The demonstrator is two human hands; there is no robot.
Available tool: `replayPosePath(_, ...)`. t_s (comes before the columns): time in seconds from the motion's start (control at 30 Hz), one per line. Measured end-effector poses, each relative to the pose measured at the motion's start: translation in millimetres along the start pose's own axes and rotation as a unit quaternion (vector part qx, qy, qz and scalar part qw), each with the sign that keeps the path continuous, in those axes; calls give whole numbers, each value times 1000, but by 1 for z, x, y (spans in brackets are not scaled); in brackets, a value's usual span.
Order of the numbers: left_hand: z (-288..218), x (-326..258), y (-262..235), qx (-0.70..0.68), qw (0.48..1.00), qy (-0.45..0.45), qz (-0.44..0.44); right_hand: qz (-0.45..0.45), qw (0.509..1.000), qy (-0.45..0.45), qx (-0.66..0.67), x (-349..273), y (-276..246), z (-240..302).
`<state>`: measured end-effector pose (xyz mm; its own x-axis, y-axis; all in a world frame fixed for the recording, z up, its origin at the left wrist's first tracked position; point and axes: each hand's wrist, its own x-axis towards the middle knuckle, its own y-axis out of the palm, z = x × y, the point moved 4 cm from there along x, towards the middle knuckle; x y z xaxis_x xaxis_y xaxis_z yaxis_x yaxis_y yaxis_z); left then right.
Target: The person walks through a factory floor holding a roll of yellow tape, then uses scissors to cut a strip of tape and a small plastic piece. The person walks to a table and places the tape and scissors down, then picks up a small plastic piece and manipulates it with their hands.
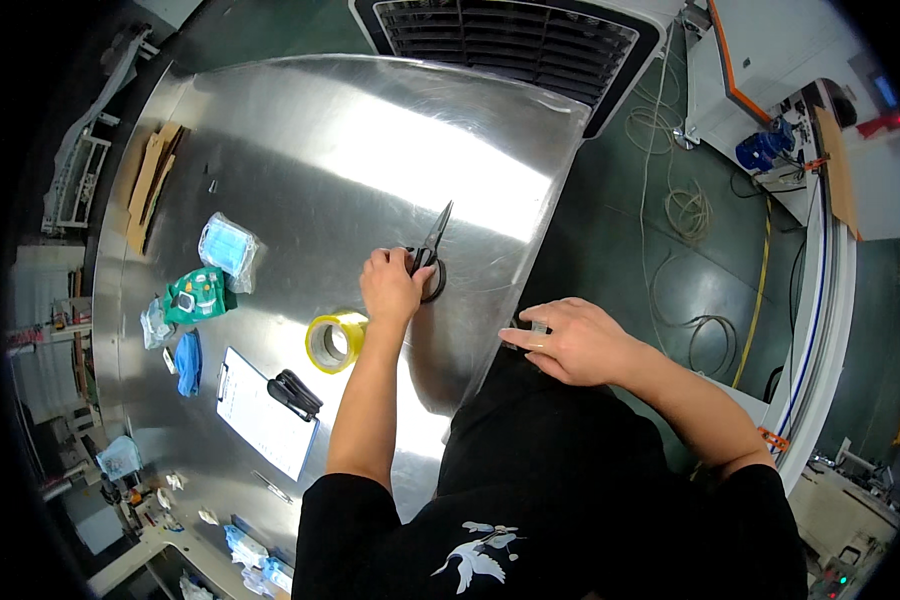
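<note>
My left hand (392, 287) is closed on the black handles of a pair of scissors (434, 248), low over the metal table (300, 200). The blades point away from me and lie nearly together. Just left of my left forearm, a roll of yellowish clear tape (334, 342) rests on the tabletop. Past the table's right edge, in front of my body, is my right hand (580, 342), its fingers bent. A small shiny, see-through piece shows between thumb and fingers; its kind cannot be made out.
Left of the tape lie a clipboard (260, 420) with a black handled tool (294, 395), a blue cloth (187, 362), a green packet (198, 296) and a bag of blue masks (228, 248). Cardboard strips (150, 190) sit far left. A vented machine (510, 40) stands behind; cables (688, 212) cross the floor.
</note>
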<state>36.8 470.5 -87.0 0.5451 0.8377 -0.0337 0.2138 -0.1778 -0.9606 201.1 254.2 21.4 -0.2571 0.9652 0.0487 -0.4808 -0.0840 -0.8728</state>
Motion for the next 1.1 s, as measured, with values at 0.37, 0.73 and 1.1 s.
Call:
replayPosePath(0.37,-12,-10,18,-214,954,-43,208,8,991,126,52,15,30,-21)
replayPosePath(0.73,-47,-81,-32,-648,674,-91,342,49,994,98,-14,-7,-7,-20)
replayPosePath(1.1,-59,-79,-89,-350,860,47,369,20,999,-12,24,-23,-30,-16)
